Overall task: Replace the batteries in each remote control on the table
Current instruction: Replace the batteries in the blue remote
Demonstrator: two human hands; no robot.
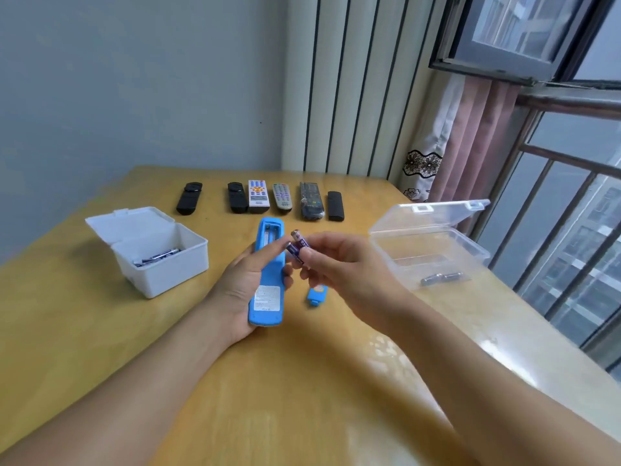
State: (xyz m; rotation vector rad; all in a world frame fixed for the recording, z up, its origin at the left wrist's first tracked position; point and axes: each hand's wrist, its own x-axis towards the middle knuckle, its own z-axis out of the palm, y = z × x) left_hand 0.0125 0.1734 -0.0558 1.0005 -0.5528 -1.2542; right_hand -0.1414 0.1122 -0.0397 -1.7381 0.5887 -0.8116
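Note:
My left hand (240, 287) grips a blue remote (268, 274) face down above the table, its battery compartment open at the far end. My right hand (339, 260) pinches two purple batteries (297, 245) just right of that compartment. The remote's blue battery cover (316, 295) lies on the table below my right hand. Several more remotes (258, 196) lie in a row at the back of the table.
A white box (161, 264) with its lid up holds batteries on the left. A clear plastic box (433, 250), lid open, holds two batteries (442, 278) on the right. The wooden table (302, 381) ends near a window with bars on the right.

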